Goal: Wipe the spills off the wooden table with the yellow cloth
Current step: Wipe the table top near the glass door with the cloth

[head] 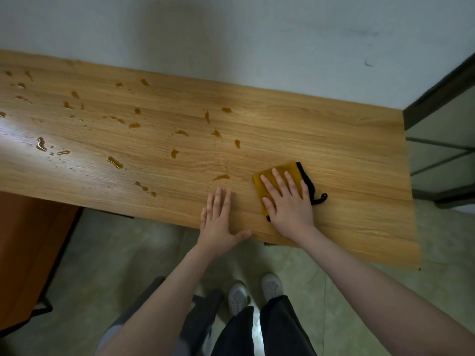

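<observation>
One wooden table [321,140]; one yellow cloth [280,176]; many spills [115,162]; two hands; two shoes.

Both forearms are bare to the edge of view, the left hand [218,222] and right hand [288,201] without rings or watch, while at 6 o'clock black trousers [277,327] fall over pale grey sneakers [237,296].

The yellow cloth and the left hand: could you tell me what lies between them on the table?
In the head view, only bare wood of the table separates the left hand from the yellow cloth.
</observation>
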